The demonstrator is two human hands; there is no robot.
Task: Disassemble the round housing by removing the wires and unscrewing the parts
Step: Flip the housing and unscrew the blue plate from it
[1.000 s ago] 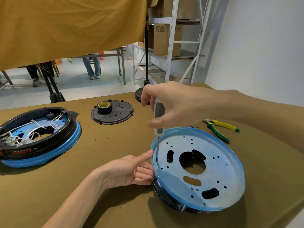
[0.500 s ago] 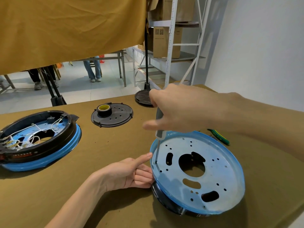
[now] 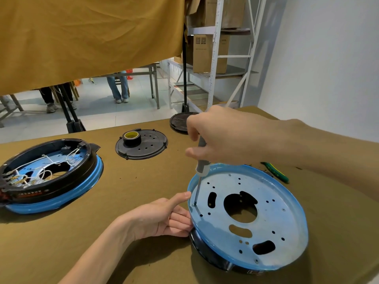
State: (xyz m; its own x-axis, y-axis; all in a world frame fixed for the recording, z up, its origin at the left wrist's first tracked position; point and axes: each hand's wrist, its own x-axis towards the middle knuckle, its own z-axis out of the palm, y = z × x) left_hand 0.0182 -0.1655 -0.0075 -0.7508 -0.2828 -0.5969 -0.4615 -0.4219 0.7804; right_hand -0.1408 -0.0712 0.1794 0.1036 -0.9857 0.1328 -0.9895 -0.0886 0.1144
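Observation:
A round blue housing [image 3: 287, 212] with a perforated plate on a black base lies at the front right of the table. My right hand [image 3: 229, 138] grips a grey screwdriver [image 3: 202, 160] upright, its tip on a screw [image 3: 194, 204] at the plate's left edge. My left hand [image 3: 162, 218] presses against the housing's left rim, thumb raised beside the screwdriver shaft, fingers curled under the rim. A second round housing [image 3: 82, 181] with a black ring and white wires [image 3: 45, 173] inside sits at the far left.
A black round cover [image 3: 151, 146] carrying a roll of tape [image 3: 131, 137] lies at the table's back middle. Another black disc [image 3: 178, 121] sits behind my right hand. Green-and-yellow pliers [image 3: 276, 173] lie right of the housing. An ochre cloth hangs above; metal shelving with boxes stands behind.
My right hand has turned on the screwdriver handle, fingers shifting around it. The screwdriver tip stays on the same screw. My left hand holds its place at the rim.

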